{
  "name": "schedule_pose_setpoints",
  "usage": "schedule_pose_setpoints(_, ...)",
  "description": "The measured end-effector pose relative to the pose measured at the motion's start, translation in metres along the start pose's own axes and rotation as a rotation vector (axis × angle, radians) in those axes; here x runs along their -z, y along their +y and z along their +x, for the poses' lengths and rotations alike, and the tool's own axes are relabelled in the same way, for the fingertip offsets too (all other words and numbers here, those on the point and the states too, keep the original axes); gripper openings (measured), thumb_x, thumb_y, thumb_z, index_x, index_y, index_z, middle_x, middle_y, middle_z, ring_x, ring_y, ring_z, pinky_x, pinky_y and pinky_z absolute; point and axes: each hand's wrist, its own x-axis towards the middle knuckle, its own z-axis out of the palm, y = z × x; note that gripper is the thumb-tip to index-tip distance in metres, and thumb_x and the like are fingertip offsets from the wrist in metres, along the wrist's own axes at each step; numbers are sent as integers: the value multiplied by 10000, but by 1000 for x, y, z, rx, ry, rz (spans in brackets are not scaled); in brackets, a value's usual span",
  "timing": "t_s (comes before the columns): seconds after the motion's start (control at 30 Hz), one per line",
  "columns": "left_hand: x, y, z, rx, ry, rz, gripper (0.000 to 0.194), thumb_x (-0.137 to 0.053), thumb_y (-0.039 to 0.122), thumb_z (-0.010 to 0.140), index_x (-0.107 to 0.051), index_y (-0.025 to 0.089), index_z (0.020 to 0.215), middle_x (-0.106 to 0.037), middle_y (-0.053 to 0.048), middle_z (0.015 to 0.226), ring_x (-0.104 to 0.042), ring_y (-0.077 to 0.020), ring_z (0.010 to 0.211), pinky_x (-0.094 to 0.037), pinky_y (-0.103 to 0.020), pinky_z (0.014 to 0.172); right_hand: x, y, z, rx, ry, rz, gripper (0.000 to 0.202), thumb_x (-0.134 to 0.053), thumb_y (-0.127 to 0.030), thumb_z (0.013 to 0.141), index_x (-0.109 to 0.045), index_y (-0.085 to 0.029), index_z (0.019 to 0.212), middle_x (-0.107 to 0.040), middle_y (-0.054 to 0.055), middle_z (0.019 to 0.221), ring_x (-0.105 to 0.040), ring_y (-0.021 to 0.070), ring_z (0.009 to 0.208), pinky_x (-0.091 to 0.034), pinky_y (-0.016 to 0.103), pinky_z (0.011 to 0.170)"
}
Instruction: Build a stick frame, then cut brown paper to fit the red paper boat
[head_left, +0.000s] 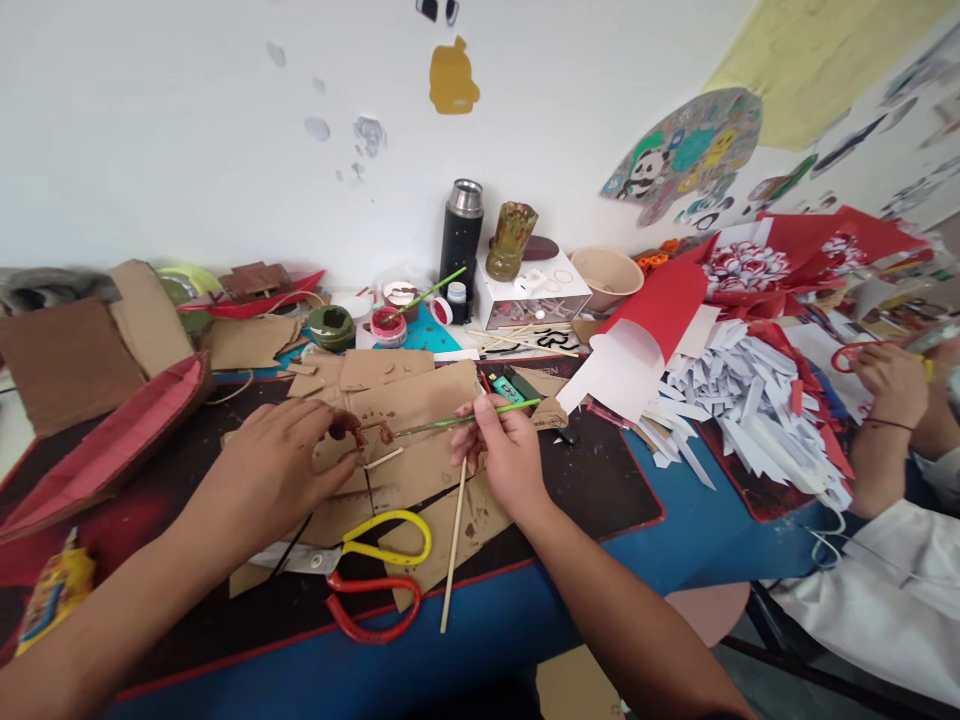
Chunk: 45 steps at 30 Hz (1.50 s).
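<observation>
Between thumb and fingers, my left hand (pixel 289 455) pinches a small brown-painted piece (pixel 360 438), whose exact kind I cannot make out. My right hand (pixel 506 450) grips a thin green-handled paintbrush (pixel 442 423), its brown tip close to the painted piece. Below the right hand's fingers a pale wooden stick (pixel 453 560) points downward; whether the fingers touch it I cannot tell. Brown-spotted cardboard (pixel 442 395) lies under both hands. Scissors (pixel 375 575) with one yellow and one red handle rest nearer to me, their blades partly under my left arm.
A cardboard boat (pixel 112 440) with a pink inside and a glue bottle (pixel 56 590) are at left. Paint jars (pixel 388 327), a black flask (pixel 461 235) and a white box (pixel 529 285) stand behind. Paper strips (pixel 742 400) pile up at right, beside another person's hand (pixel 892 385) holding red-handled scissors.
</observation>
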Motion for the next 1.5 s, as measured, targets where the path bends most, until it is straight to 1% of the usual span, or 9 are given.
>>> schedule_pose_setpoints(0.2,0,5,-2,-26,22,119,246,-550,440,1028,-667,228,988,-797,-149,1028,-731,-372,1031,-478,-490,896,-3,5,-9,52,-60,-82,557,-670,-742,985,-743,-192,939,-745,35,688,-696,147,495,-410,202,413)
schedule_pose_setpoints(0.37,0,10,-5,-25,43,136,233,-544,446,1016,-646,244,961,-781,-130,960,-726,-360,957,-465,-486,856,-5,10,-13,155,-102,-167,445,-633,-622,1066,-788,-212,991,-757,29,746,-712,145,553,-493,230,488)
schedule_pose_setpoints(0.63,-1,12,-7,-17,2,197,237,-528,436,1018,-651,243,958,-771,-127,939,-725,-368,970,-471,-489,846,-5,11,-17,244,-172,-293,427,-592,-594,1089,-819,-238,1023,-778,36,828,-726,163,611,-576,282,600)
schedule_pose_setpoints(0.77,0,11,-6,4,3,223,269,-497,469,1032,-649,259,958,-775,-128,957,-724,-366,961,-464,-488,837,-2,11,-18,234,-159,-295,425,-591,-589,1093,-815,-238,1006,-771,36,805,-729,171,620,-581,284,600)
schedule_pose_setpoints(0.97,3,7,-4,28,14,181,331,-492,488,1037,-674,214,997,-770,-154,970,-726,-389,974,-462,-501,848,-1,11,-18,202,-142,-251,433,-592,-591,1092,-805,-226,992,-762,31,781,-719,164,599,-571,269,562)
schedule_pose_setpoints(1.13,4,6,-4,128,0,14,350,-527,540,1006,-698,235,992,-783,-120,979,-733,-369,948,-480,-489,856,-1,12,-18,203,-180,-244,423,-594,-584,1098,-808,-226,1029,-760,28,778,-736,162,614,-565,262,571)
schedule_pose_setpoints(1.27,7,7,-2,200,-9,-50,369,-531,556,965,-717,237,958,-773,-121,958,-731,-372,936,-494,-506,889,0,13,-18,197,-149,-239,426,-596,-580,1098,-806,-222,1006,-762,29,777,-728,160,596,-554,259,554)
schedule_pose_setpoints(1.37,9,8,0,280,-58,-108,399,-529,586,919,-723,240,960,-778,-126,973,-733,-376,943,-502,-518,915,0,12,-18,200,-135,-216,411,-604,-567,1100,-802,-220,1005,-767,29,789,-727,152,593,-547,248,545)
schedule_pose_setpoints(1.5,13,10,5,430,-125,-231,463,-527,668,811,-726,271,942,-808,-110,1020,-745,-362,974,-513,-480,912,-1,14,-15,213,-165,-188,422,-610,-580,1095,-792,-207,1016,-763,28,789,-726,140,591,-551,236,555)
